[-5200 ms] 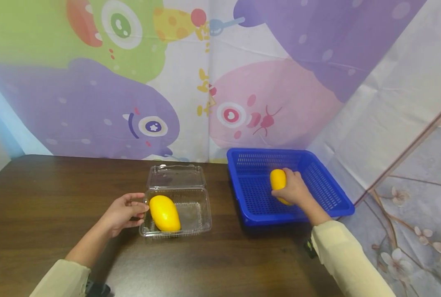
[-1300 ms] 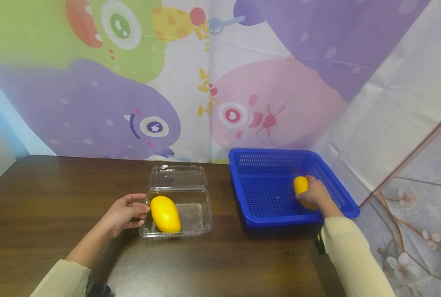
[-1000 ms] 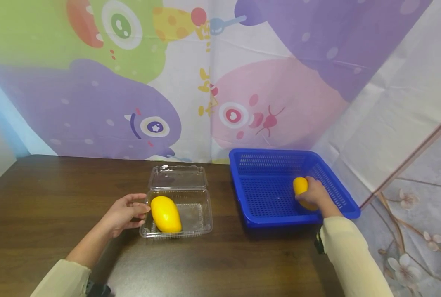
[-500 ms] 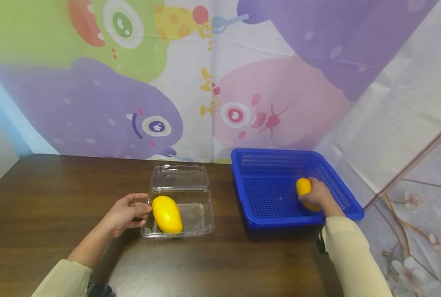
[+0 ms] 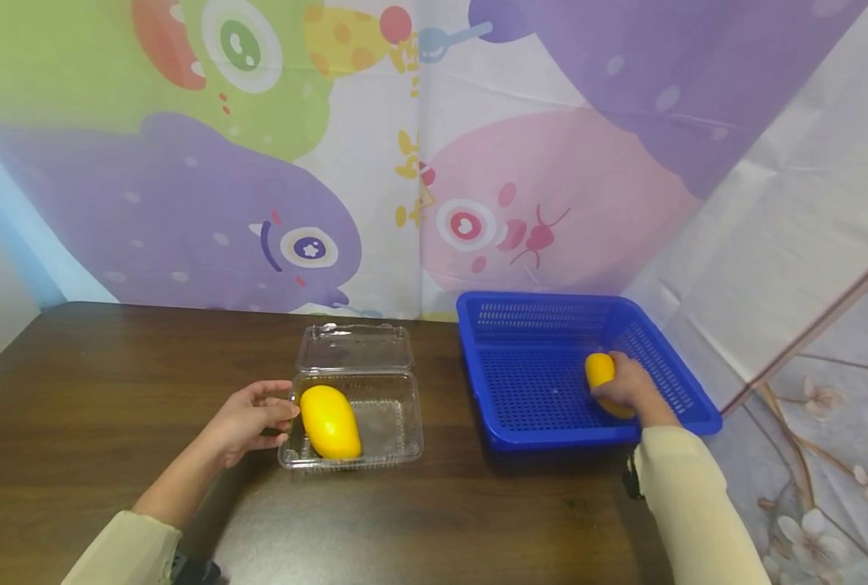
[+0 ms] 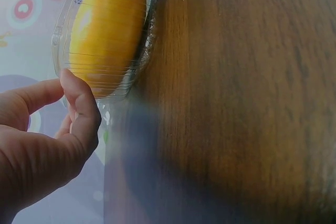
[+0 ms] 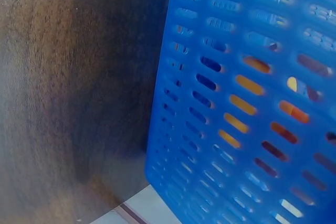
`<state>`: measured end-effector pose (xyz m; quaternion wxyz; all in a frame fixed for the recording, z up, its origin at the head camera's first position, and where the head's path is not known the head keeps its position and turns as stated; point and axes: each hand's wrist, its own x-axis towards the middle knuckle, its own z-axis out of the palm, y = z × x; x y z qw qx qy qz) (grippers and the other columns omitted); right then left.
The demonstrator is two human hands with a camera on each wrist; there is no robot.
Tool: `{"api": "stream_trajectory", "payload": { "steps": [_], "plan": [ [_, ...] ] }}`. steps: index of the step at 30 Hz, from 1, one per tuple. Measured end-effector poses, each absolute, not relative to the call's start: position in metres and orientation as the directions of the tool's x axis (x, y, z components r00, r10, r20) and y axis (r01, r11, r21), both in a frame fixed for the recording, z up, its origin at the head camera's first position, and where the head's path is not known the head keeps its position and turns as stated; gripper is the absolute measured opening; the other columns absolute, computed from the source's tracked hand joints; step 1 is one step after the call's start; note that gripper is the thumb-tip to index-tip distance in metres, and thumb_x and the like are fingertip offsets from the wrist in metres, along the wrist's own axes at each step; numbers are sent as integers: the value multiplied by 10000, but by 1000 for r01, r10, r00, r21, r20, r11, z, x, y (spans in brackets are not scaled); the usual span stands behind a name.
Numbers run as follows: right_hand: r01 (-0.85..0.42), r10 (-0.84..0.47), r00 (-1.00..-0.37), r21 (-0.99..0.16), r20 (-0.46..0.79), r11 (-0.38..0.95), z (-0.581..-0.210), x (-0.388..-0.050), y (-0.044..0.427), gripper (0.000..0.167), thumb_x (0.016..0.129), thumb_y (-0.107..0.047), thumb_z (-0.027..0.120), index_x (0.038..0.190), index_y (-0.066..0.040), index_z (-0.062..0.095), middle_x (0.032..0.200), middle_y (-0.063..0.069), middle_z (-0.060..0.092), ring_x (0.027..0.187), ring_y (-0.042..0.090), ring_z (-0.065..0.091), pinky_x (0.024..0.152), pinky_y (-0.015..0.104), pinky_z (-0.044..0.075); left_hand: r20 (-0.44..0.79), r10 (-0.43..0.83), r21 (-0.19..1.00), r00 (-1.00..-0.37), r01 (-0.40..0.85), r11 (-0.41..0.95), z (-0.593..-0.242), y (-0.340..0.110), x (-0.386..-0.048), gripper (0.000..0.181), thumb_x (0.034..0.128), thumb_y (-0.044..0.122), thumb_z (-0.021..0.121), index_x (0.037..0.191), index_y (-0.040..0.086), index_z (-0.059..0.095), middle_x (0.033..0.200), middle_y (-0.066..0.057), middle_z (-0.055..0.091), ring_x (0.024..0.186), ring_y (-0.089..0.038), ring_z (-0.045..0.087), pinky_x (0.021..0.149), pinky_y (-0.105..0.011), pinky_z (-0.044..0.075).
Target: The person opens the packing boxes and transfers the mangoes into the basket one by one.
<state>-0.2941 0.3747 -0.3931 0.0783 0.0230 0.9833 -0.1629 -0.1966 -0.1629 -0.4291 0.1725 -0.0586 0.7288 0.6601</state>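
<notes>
My left hand [image 5: 247, 418] pinches the left rim of a clear plastic clamshell container [image 5: 386, 418], whose lid [image 5: 353, 349] lies folded back behind it. A yellow mango [image 5: 330, 422] lies in the container's left half, and the left wrist view shows this mango [image 6: 107, 30] through the clear wall. Inside a blue basket [image 5: 470, 374], toward its right side, my right hand [image 5: 627, 383] grips a second mango [image 5: 599, 370]. Fingers and palm hide part of that fruit. In the right wrist view, the slotted basket wall [image 7: 197, 129] covers most of the hand; yellow shows through the slots.
Both containers stand on a dark wooden table [image 5: 134, 366], the basket to the right of the clamshell. A cartoon-printed cloth [image 5: 375, 162] hangs along the back edge. A flower-patterned panel [image 5: 844, 422] stands close to the basket's right side.
Since the oldest frame, my right hand has moved right within the basket with the mango in its grip. Over the last second it has stayed there. My left hand keeps its place.
</notes>
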Motion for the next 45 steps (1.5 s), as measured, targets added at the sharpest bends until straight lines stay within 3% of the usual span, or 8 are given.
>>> {"api": "stream_trajectory", "payload": {
  "steps": [30, 45],
  "plan": [
    [142, 69, -972, -326, -226, 935, -391, -293, 384, 847, 761, -172, 666, 1379, 174, 201, 1232, 401, 406, 1040, 471, 456, 929, 580, 409, -335, 145, 938, -931, -317, 138, -430, -163, -198, 642, 908, 136, 590, 1424, -18, 240, 979, -33, 560, 764, -128, 552, 660, -240, 558],
    [113, 69, -984, -277, -166, 954, -385, -288, 381, 775, 763, -185, 650, 1357, 155, 286, 1224, 399, 433, 1046, 487, 449, 901, 576, 410, -336, 135, 938, -932, -318, 139, -430, -162, -197, 630, 905, 125, 593, 1412, -27, 252, 980, -46, 558, 765, -136, 553, 661, -241, 557]
  ]
}}
